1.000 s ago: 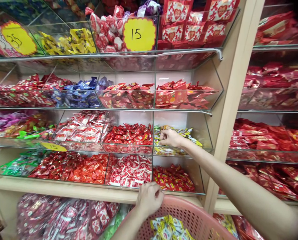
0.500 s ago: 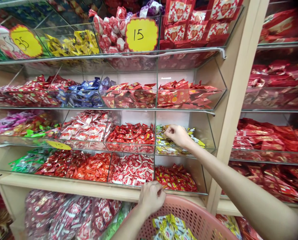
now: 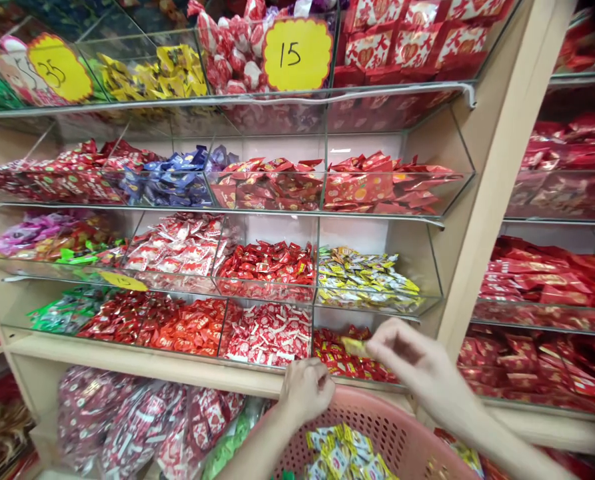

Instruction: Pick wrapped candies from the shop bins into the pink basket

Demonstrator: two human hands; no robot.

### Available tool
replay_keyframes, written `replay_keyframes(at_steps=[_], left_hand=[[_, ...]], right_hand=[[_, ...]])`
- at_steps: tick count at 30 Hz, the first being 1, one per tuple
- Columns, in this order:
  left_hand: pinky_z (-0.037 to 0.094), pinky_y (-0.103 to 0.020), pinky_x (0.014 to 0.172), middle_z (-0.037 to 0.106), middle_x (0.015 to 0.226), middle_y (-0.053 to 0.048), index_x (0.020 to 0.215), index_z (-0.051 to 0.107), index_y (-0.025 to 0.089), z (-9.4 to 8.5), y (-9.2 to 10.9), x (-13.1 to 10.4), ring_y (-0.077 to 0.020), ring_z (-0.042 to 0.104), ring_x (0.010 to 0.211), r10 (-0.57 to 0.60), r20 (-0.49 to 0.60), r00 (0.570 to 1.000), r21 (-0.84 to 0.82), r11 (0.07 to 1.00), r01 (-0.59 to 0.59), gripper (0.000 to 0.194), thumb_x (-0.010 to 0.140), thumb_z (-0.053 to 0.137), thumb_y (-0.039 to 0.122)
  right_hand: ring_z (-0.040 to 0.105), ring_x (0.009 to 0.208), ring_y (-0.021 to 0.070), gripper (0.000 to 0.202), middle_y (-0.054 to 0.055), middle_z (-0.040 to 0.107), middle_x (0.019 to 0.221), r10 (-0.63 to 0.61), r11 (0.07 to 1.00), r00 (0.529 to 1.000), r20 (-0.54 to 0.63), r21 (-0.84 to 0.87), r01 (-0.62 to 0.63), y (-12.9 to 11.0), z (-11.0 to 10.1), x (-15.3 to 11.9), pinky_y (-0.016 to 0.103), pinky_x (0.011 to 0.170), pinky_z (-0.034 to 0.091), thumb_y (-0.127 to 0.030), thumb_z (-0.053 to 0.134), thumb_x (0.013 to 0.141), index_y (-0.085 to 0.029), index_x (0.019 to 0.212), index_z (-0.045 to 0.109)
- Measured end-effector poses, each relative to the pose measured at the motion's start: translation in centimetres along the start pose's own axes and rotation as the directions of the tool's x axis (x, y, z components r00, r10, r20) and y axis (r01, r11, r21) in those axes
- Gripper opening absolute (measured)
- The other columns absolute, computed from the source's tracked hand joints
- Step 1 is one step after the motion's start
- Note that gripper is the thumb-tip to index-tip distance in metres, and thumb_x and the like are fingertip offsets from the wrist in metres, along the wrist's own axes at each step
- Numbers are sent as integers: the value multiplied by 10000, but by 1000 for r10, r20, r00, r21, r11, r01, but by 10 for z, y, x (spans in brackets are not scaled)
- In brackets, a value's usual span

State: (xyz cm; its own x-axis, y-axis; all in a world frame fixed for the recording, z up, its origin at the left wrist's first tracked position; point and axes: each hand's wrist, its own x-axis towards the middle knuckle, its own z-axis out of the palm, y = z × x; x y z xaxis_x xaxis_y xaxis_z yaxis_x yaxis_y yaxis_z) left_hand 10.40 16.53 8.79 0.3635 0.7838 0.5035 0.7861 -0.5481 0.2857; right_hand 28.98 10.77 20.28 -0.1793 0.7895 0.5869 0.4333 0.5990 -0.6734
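Between the thumb and fingers of my right hand (image 3: 402, 353) is a small yellow wrapped candy (image 3: 356, 347), a little blurred. That hand hangs over the right side of a pink plastic basket (image 3: 372, 403), in front of the bottom shelf. My left hand (image 3: 307, 390) is closed over the basket's far rim. Inside the basket lies a heap of yellow and white wrapped candies (image 3: 344, 457). A glass bin above my right hand holds matching yellow and white candies (image 3: 367, 273).
Glass-fronted bins of red candies (image 3: 267, 267), red and white candies (image 3: 270, 333) and blue candies (image 3: 177, 177) fill the shelves. A yellow price tag (image 3: 297, 55) hangs on top. Bagged candies (image 3: 142, 427) sit under the lowest shelf. A wooden upright (image 3: 502, 173) divides the racks.
My right hand has come out of the bin of yellow and white candies and down toward the basket, with one candy in its fingers. My left hand stays on the rim.
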Motion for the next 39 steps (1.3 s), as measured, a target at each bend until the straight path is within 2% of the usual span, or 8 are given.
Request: replay_keyframes(at_steps=[3,6,14,21,26,30,35,39], left_hand=[[300,-247,567,604,657,-4,641,613,181,-1,1,1,-136,537,625,8,-12,1000,11,1000,-8,205,771,454,191],[299,-245,569,604,660,3,639,614,186,-1,1,2,-131,533,623,6,-9,1000,10,1000,-6,202,768,458,184],[278,-255,556,599,641,10,611,593,181,-3,3,3,-122,525,602,21,-5,1000,2,1000,-21,218,772,446,178],[269,-259,553,610,651,1,616,603,184,-3,3,2,-129,524,604,-1,11,1000,6,1000,1,222,767,441,183],[263,-252,552,601,642,8,613,594,186,-1,2,2,-124,516,596,12,-16,1000,-9,1000,-12,212,764,446,173],[258,-255,552,587,622,9,599,581,182,-1,1,2,-124,517,594,14,-24,1000,-3,1000,-14,210,761,447,174],[258,-255,551,596,642,7,626,593,183,0,-1,2,-128,528,601,20,-18,1000,-20,1000,-21,204,762,441,180],[266,-258,554,587,623,4,599,583,179,2,-2,1,-129,530,598,15,-28,1000,-29,999,-16,209,751,441,166]], right_hand=[[499,675,152,266,25,543,732,91,995,970,224,-51,-82,24,12,-34,266,621,407,-428,484,851,-205,723,553],[499,672,150,267,17,553,722,198,980,927,317,-72,-184,48,20,-52,260,616,391,-425,481,852,-200,727,549],[424,546,109,307,-36,492,579,442,842,812,380,136,-522,75,48,-77,229,530,329,-474,602,724,-188,665,505],[403,480,100,372,-48,475,520,515,773,743,428,142,-618,85,61,-82,232,500,312,-548,606,663,-198,634,484],[485,554,139,178,-13,549,573,434,900,853,291,-175,-398,98,62,-87,237,510,314,-333,536,758,-203,642,499],[516,564,151,182,-4,592,608,287,908,931,226,-374,-189,74,46,-67,249,534,327,-289,487,820,-209,661,526],[556,637,139,210,12,629,714,-50,956,989,141,-279,88,7,2,9,241,605,402,-370,462,869,-208,800,576],[536,622,125,118,4,626,702,-263,874,965,-15,-426,232,-19,-26,88,233,608,387,-288,531,817,-189,799,594]])
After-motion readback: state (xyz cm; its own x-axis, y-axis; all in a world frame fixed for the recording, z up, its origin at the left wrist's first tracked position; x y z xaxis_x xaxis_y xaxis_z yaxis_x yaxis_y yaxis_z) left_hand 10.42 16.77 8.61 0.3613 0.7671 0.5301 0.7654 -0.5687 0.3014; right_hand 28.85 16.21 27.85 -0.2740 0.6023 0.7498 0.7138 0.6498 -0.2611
